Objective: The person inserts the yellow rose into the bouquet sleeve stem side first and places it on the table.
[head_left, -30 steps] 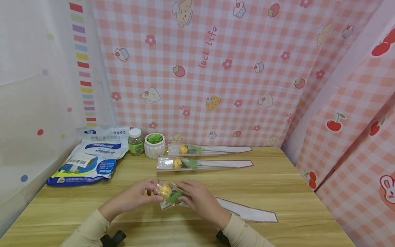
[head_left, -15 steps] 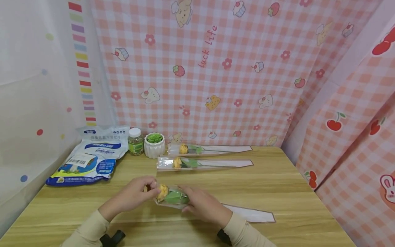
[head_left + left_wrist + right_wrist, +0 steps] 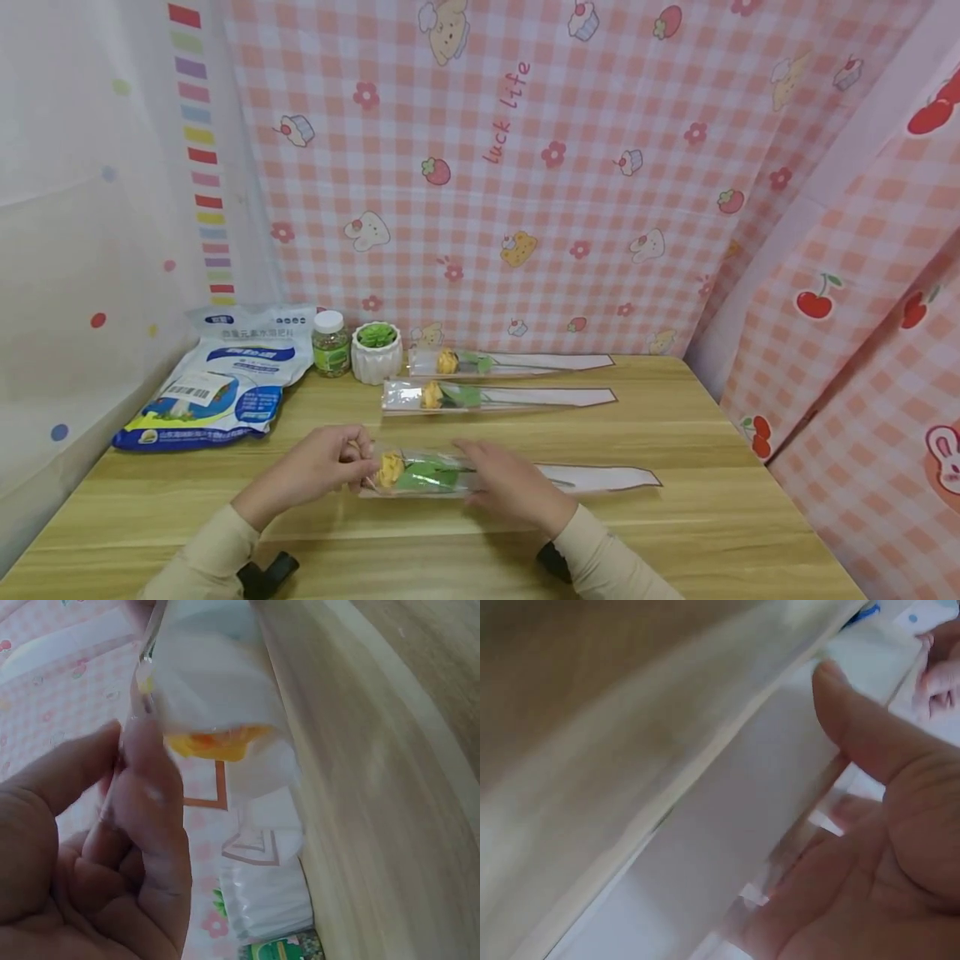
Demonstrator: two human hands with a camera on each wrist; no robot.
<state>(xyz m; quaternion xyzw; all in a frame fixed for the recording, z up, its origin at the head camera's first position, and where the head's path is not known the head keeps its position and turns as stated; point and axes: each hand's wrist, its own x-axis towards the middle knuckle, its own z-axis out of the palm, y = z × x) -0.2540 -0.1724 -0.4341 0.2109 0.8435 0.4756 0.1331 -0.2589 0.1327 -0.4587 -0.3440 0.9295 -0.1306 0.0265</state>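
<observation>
A single yellow rose [image 3: 389, 472] with green leaves [image 3: 431, 477] lies in a clear, white-backed flower sleeve [image 3: 600, 477], above the near middle of the table in the head view. My left hand [image 3: 326, 467] pinches the sleeve's wide left end beside the bloom. Around the sleeve's middle, below the leaves, my right hand [image 3: 517, 487] holds it between thumb and fingers. From the left wrist, the white backing [image 3: 214, 675] appears tilted up, with yellow petals [image 3: 225, 742] showing past it. In the right wrist view my thumb [image 3: 862, 731] lies against the white back.
Behind my hands lie two more sleeved yellow roses, a nearer one [image 3: 525, 399] and a farther one [image 3: 543, 363]. A white pot with a succulent [image 3: 377, 360], a white-capped jar [image 3: 330, 350] and a blue-and-white bag [image 3: 225, 383] stand at the back left.
The sleeved rose has turned from slanting to nearly level across the table, its narrow end swinging away from me. My left hand has shifted slightly left, my right hand slightly right.
</observation>
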